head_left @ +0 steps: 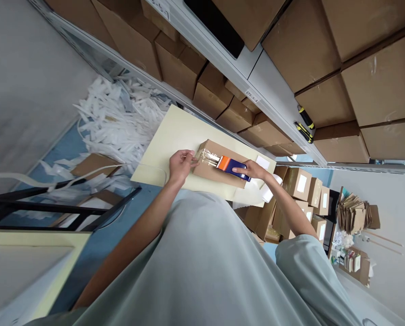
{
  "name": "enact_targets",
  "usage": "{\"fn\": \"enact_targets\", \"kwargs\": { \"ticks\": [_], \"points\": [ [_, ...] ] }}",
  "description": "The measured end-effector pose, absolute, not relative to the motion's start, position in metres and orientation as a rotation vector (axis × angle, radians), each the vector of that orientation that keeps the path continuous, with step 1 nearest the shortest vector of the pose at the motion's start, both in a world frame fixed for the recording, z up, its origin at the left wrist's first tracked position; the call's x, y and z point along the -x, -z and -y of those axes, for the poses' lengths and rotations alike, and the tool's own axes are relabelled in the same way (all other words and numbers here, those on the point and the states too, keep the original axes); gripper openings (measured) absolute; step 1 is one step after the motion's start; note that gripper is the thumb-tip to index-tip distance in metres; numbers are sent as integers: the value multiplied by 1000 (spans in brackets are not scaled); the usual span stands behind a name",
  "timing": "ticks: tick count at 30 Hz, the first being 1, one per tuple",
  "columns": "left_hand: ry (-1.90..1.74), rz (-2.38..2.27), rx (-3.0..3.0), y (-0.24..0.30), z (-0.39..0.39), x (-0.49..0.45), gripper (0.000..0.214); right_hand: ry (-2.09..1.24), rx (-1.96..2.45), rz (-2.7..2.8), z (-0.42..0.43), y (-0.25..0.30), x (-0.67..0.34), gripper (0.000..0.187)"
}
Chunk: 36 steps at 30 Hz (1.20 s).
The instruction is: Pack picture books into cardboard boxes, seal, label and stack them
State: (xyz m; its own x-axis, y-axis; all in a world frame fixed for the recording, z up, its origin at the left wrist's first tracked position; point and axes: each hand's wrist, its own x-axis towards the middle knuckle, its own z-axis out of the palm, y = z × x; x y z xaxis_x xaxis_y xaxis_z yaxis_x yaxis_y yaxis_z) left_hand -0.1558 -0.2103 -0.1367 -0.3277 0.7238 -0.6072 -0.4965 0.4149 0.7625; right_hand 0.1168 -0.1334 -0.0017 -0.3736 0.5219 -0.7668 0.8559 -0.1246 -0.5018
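A long brown cardboard box (204,172) lies closed on a pale yellow tabletop (161,136). My right hand (252,170) is wrapped round a blue and orange tape dispenser (234,168), which rests low over the top of the box. Shiny clear packing tape (209,156) runs from the dispenser's orange front to the box's left end. There my left hand (182,165) has its fingers pinched together at the end of the tape, close beside the box edge. The fingertips partly hide what lies between them.
A shelf (236,74) with many cardboard boxes runs behind the table; two yellow-black utility knives (304,131) lie on it. White paper strips (121,117) heap up at left. Labelled boxes (299,183) stack at right. A white roll (268,194) lies near my right forearm.
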Motion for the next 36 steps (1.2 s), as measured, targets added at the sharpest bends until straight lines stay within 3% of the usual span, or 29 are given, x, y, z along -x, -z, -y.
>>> {"fn": "enact_targets", "kwargs": {
  "ticks": [8, 11, 16, 20, 22, 28, 36],
  "points": [
    [-1140, -1631, -437, 173, 200, 143, 19, 1404, -1564, -1840, 137, -5, -108, 82],
    [-1059, -1672, -572, 180, 203, 142, 26, 1413, -1561, -1833, 137, -7, -106, 83],
    [-964, -1731, -1100, 166, 213, 157, 91, 1392, -1552, -1851, 138, -7, -107, 80],
    [-661, -1283, -1827, 141, 209, 152, 146, 1333, -1537, -1898, 139, -2, -110, 79],
    [-469, -1140, -2033, 134, 200, 144, 163, 1293, -1546, -1918, 138, 1, -111, 79],
    [-189, -1138, -2222, 140, 177, 137, 163, 1316, -1526, -1931, 132, 6, -112, 77],
    [-189, -1151, -2240, 138, 179, 132, 151, 1313, -1423, -1927, 124, 4, -131, 72]
  ]
}}
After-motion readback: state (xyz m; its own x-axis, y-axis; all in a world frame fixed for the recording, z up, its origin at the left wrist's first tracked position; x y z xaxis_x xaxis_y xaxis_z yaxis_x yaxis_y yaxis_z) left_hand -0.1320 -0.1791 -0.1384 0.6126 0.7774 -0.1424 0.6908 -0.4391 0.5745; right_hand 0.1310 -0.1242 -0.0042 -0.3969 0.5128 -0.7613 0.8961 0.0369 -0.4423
